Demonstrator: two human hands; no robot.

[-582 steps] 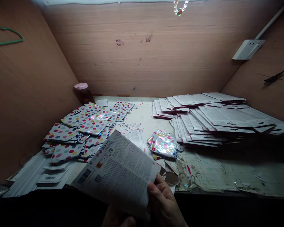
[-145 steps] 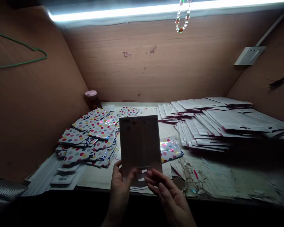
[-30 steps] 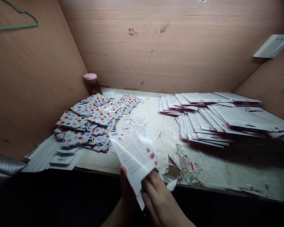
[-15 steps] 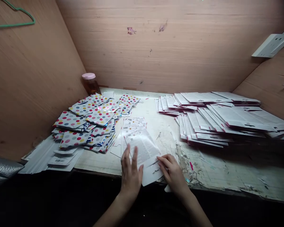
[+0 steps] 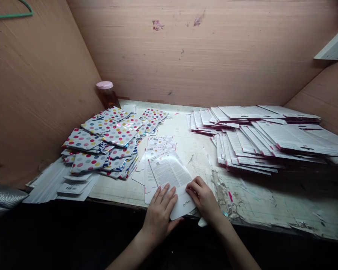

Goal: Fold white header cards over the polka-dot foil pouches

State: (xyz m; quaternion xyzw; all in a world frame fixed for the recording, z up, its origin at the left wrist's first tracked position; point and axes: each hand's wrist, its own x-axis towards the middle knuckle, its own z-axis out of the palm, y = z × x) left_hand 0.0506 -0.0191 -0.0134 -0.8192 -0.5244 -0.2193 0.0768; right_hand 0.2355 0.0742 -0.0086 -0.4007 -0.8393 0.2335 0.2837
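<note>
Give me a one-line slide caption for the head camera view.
Both hands, left hand and right hand, press a printed card flat on the worn table, beside polka-dot packets.

Left hand (image 5: 160, 210) lies flat over the near end of the top printed card (image 5: 170, 176), so that end is hidden, and the print is too small to read. Right hand (image 5: 204, 197) covers the card's right corner. Under the polka-dot packets (image 5: 107, 140), the lower packets show only edges. The right-hand card stacks (image 5: 270, 138) run off the right edge. The white box (image 5: 334, 47) and green wire (image 5: 11, 13) are cut off too.
</note>
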